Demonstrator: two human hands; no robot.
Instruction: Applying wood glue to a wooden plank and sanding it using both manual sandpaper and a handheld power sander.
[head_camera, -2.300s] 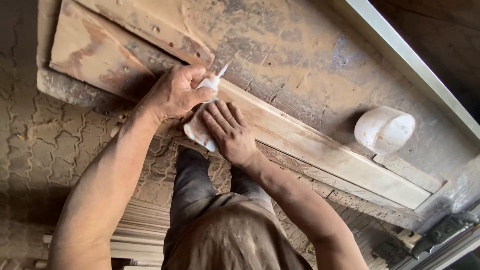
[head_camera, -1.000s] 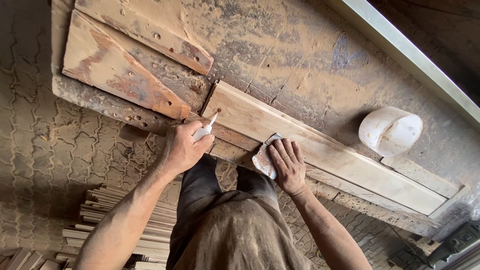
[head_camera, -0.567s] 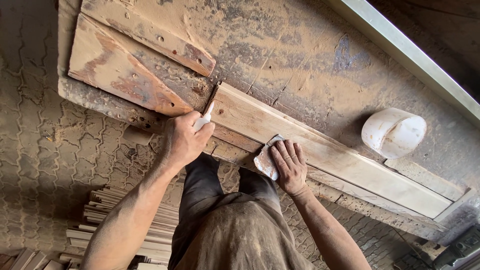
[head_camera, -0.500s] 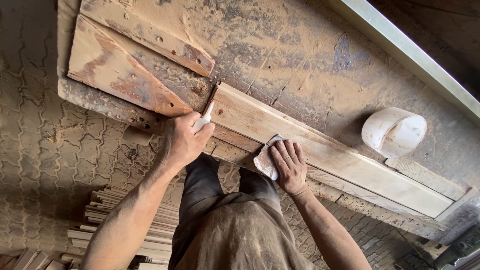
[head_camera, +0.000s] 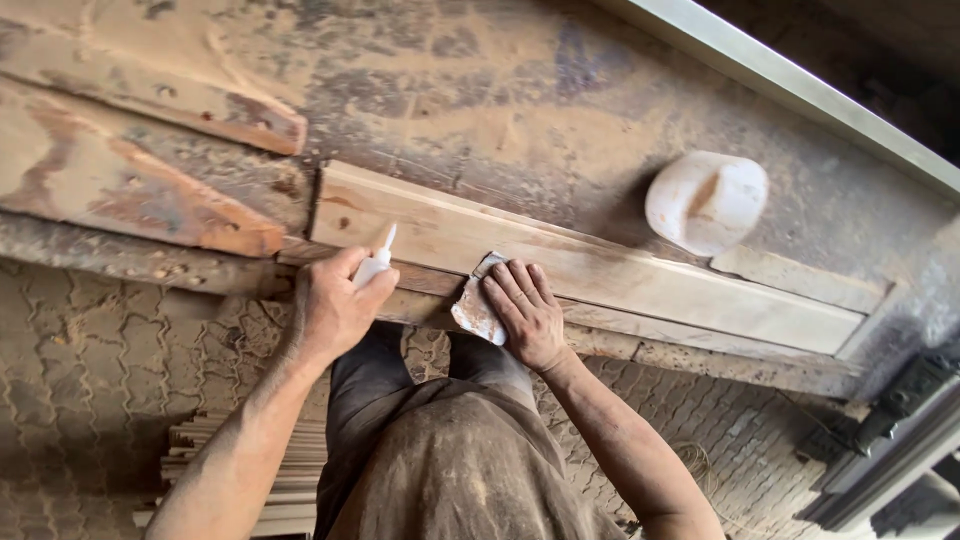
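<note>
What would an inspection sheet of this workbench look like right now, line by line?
Surface: dusty wooden workbench, coated in sawdust, metal rail along its far edge.
Job's things: long pale wooden board lying along the near edge; small white nozzle bottle; stained rag.
Clutter: white tub behind the board; two worn wood offcuts at the bench's left end.
Hands: left hand grips the bottle, tip pointing at the board; right hand presses the rag on the board's near edge.
Cables: nothing seen.
Surroundings: paved floor, stacked wood strips below, dark tool at far right.
</note>
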